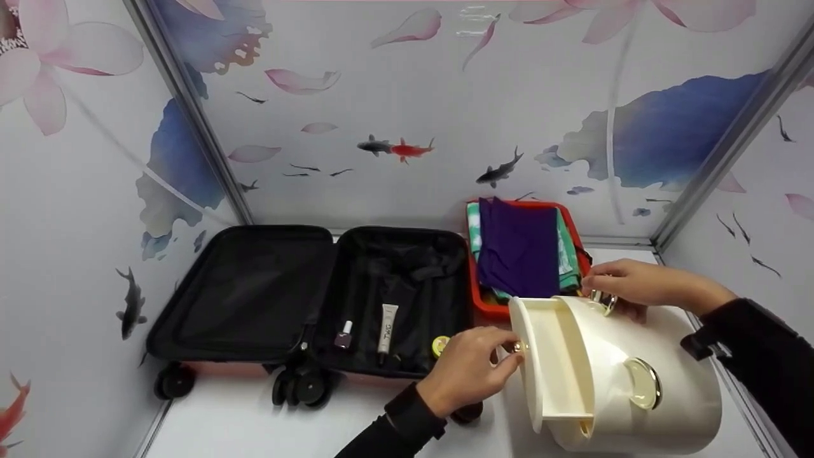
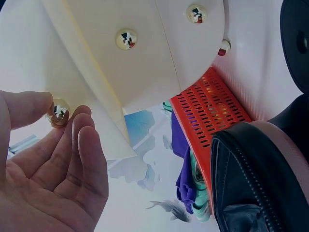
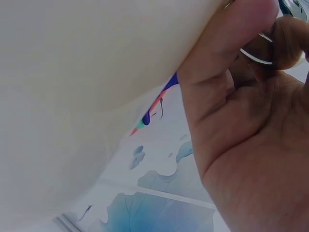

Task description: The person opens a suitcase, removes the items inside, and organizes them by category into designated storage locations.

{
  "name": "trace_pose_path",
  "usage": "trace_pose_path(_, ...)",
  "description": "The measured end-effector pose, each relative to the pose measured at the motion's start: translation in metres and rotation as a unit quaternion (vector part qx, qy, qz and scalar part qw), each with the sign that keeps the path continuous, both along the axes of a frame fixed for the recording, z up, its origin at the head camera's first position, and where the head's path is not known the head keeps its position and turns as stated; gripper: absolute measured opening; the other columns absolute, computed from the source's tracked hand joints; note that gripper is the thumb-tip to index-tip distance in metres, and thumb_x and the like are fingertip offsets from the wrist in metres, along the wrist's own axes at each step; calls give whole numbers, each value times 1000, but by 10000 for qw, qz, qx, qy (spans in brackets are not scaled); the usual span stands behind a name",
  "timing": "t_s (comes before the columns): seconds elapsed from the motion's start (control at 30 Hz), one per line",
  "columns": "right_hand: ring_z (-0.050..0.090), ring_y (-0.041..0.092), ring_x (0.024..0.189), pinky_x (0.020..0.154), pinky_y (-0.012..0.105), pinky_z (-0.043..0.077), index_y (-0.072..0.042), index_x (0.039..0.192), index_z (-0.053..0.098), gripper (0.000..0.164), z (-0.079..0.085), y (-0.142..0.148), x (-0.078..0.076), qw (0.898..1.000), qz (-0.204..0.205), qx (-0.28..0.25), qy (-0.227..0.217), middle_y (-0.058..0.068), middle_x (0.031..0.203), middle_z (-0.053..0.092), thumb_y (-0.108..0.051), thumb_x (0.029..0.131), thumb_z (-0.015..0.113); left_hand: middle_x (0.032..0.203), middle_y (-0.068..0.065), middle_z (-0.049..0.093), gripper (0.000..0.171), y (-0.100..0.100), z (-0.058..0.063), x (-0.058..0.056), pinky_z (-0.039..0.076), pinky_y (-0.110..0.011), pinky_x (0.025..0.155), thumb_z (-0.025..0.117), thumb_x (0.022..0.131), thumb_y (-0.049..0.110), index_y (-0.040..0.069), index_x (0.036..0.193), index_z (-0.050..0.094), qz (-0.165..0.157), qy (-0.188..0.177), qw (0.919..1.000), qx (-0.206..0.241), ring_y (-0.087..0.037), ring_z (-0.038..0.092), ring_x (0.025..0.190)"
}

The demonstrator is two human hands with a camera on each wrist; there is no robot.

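Left hand (image 1: 472, 367) pinches the gold knob (image 2: 59, 114) of the drawer (image 1: 561, 356) between thumb and fingers; right hand (image 1: 636, 284) curls round a handle (image 1: 608, 305) on the cream case (image 1: 680, 388). Drawer juts from the case's left end, long axis along that face; left hand nearer. Suitcase (image 1: 248, 292) left of case.

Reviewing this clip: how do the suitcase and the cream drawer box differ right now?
The suitcase is black inside; the box is cream.
The suitcase lies spread in two halves; the box has one drawer pulled out, its knob pinched by the left hand.
The suitcase holds a tube and bottle; the box's open drawer shows nothing inside.
Both are opened containers.
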State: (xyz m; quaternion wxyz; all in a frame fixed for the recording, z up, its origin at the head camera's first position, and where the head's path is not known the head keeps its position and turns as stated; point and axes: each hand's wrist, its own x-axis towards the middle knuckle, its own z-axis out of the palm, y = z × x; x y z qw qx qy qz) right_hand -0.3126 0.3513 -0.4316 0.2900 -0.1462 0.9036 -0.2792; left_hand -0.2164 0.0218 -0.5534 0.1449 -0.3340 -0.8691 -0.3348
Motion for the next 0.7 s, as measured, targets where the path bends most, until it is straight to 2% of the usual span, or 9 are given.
trace_pose_path(0.4, 60, 13, 58, 52, 32, 55, -8, 127, 73, 36, -1, 2, 1, 9999, 17, -73, 69, 2, 82, 59, -35, 116, 52, 103, 10, 81, 21, 0, -3, 1, 42, -5, 71, 74, 105, 35, 23, 121, 81, 41, -253, 9997, 13, 9, 58, 77)
trace_pose_path(0.57, 59, 13, 57, 52, 32, 55, -8, 127, 73, 36, 0, 2, 2, 9999, 5, -39, 130, 2, 82, 59, -34, 116, 52, 102, 9, 81, 21, -2, -4, 0, 42, -5, 70, 75, 105, 35, 23, 121, 81, -3, -199, 9998, 15, 1, 67, 77)
trace_pose_path(0.7, 59, 12, 56, 52, 32, 55, -7, 129, 73, 37, 0, 0, 1, 9999, -20, -13, 138, 3, 85, 60, -34, 116, 51, 99, 9, 81, 20, -6, -4, -1, 42, -5, 69, 74, 107, 37, 23, 119, 82, -36, -164, 9998, 70, -2, 69, 75)
